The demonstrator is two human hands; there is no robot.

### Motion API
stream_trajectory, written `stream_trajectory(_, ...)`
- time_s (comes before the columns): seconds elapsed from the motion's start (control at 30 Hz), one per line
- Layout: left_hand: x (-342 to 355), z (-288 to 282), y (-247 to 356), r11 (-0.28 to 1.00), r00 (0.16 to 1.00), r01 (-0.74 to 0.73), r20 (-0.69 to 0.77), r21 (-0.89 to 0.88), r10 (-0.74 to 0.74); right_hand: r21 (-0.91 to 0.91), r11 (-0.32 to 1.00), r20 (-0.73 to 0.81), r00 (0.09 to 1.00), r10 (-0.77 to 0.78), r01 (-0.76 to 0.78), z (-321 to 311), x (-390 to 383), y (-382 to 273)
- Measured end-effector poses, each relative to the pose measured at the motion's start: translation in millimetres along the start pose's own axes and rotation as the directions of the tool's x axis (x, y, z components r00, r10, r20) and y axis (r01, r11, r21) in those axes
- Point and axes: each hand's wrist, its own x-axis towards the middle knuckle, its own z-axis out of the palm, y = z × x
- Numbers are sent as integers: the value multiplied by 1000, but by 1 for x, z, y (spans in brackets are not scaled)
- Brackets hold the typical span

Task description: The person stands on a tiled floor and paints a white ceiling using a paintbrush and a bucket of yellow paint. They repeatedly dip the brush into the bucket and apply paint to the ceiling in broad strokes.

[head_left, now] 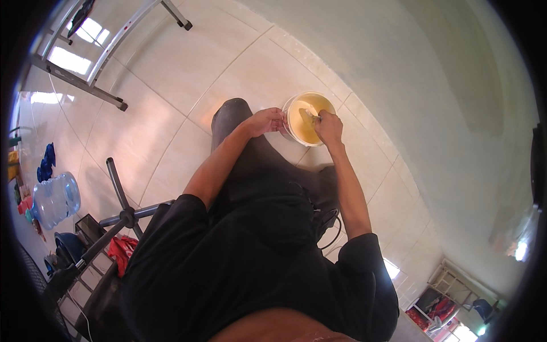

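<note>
A white bucket (290,117) stands on the floor in front of my knees, its inside coated yellowish, with a paler patch in it. My left hand (268,121) grips the bucket's left side by the rim, fingers closed on it. From the right, my right hand (329,127) reaches over the bucket's opening, its fingers closed round a short yellowish flat-ended tool (307,118). The tool's end is inside the bucket, and its handle is mostly hidden by my fingers. Whether it is a brush or a scraper I cannot tell.
A pale wall (393,74) curves along the right, close to the bucket. Metal frame legs (108,62) stand on the tiled floor at the far left. Lower down on the left are a clear blue water jug (56,199), a dark chair base (126,218) and a red bag (122,251).
</note>
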Motion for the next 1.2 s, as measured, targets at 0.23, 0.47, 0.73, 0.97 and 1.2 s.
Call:
stream_trajectory(0.23,-3,3,0,999,996,36,-79,23,-34,-5,998,-90,993,-70,70,-26,-17,-3)
stream_trajectory(0.47,-6,9,3,996,993,54,-109,68,-46,-40,996,-252,964,-81,74,-31,-36,2)
stream_trajectory(0.73,-3,5,0,999,996,23,-91,25,-21,513,802,126,951,283,-307,-45,-42,-10)
stream_trajectory(0.97,-3,0,1,998,998,49,-44,31,-48,660,619,433,889,150,-426,-51,-31,6)
stream_trajectory(1.2,-2,2,-2,999,997,23,-80,40,-19,105,990,-39,995,-92,95,-59,-32,0)
